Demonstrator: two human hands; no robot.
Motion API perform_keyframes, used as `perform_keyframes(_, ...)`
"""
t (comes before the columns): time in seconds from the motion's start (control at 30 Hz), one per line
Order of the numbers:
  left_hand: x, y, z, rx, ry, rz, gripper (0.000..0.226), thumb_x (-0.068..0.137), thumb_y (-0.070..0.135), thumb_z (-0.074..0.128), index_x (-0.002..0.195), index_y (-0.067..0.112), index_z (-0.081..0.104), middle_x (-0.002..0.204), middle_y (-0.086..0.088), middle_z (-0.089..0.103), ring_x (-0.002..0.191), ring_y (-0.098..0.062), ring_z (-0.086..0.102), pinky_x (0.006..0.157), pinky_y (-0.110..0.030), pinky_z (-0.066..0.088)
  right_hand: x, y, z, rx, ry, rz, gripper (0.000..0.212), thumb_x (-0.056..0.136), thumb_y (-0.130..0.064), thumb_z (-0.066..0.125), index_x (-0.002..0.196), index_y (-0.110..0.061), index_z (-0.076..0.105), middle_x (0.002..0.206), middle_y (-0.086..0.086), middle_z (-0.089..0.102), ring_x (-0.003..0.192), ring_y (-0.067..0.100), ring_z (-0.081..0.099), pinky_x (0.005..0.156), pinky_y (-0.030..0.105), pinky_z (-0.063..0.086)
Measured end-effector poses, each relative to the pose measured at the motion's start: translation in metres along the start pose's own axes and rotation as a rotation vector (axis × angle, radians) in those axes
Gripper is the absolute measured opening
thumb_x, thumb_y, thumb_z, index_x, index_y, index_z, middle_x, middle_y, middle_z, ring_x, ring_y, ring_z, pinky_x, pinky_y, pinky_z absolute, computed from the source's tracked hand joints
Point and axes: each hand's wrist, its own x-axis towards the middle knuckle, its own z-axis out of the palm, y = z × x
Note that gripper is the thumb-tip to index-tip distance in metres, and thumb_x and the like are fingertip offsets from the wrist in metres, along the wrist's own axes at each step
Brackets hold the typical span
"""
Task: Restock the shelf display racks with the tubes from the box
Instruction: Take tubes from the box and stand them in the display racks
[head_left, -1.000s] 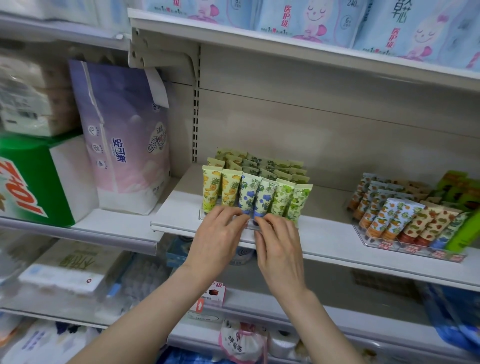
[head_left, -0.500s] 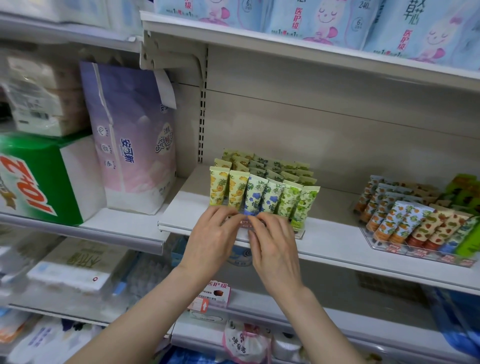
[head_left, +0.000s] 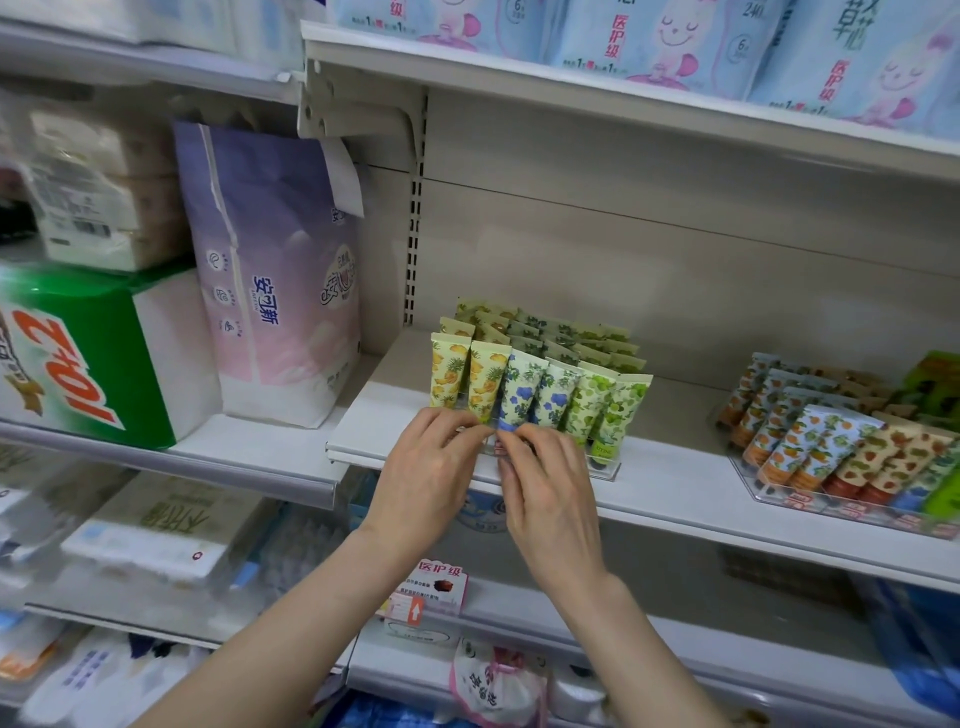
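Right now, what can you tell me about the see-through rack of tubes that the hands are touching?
The clear plastic rack sits near the front edge of the pale shelf, left of another rack. It holds rows of upright tubes, caps down: yellow pineapple ones, blue flower ones and green ones. The left hand and right hand meet at its front lip, fingertips pinched on something small there, too hidden to name.

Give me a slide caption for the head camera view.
Both hands, left and right, meet at the front of a full tube rack.

Both arms are reaching up to the clear rack (head_left: 605, 470); left hand (head_left: 426, 473) and right hand (head_left: 553, 491) are pinching fingertips together at its front edge.
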Motion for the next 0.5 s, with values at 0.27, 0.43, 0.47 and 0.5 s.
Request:
perform_keyframes(0.27,-0.006,0.000,-0.015,-0.099,0.032,-0.262,0.033,0.083,0.008,0.071,0.114,0.011,0.059,0.114,-0.005,0.056,0.110,-0.020,0.048,0.095,-0.022,0.034,-0.012,0.007,-0.014,0.064,0.076,0.225,0.015,0.092,-0.013,0.061,0.107,-0.010,0.059,0.112,0.004,0.056,0.108,0.018,0.050,0.093,0.031,0.042)
perform_keyframes(0.43,-0.006,0.002,-0.027,-0.215,-0.011,-0.521,0.071,0.088,0.028,0.068,0.146,0.012,0.028,0.144,-0.007,0.039,0.134,-0.020,0.035,0.111,-0.032,0.032,-0.021,0.013,-0.028,0.099,0.210,0.462,0.028,0.094,-0.020,0.060,0.117,-0.008,0.052,0.117,0.006,0.053,0.113,0.019,0.046,0.097,0.035,0.041)
perform_keyframes(0.47,-0.004,0.002,-0.030,-0.231,-0.053,-0.556,0.079,0.089,0.032,0.066,0.150,0.013,0.020,0.151,-0.006,0.032,0.139,-0.020,0.029,0.113,-0.032,0.027,-0.022,0.015,-0.031,0.108,0.217,0.516,0.034,0.095,-0.023,0.059,0.124,-0.007,0.050,0.122,0.007,0.051,0.116,0.020,0.045,0.099,0.036,0.041)
perform_keyframes(0.5,-0.003,0.002,-0.032,-0.242,-0.094,-0.580,0.083,0.090,0.035,0.064,0.152,0.014,0.013,0.155,-0.005,0.027,0.143,-0.019,0.025,0.114,-0.031,0.023,-0.023,0.017,-0.033,0.123,0.205,0.568,0.042,0.096,-0.027,0.057,0.130,-0.007,0.046,0.127,0.009,0.049,0.120,0.022,0.044,0.101,0.037,0.040)
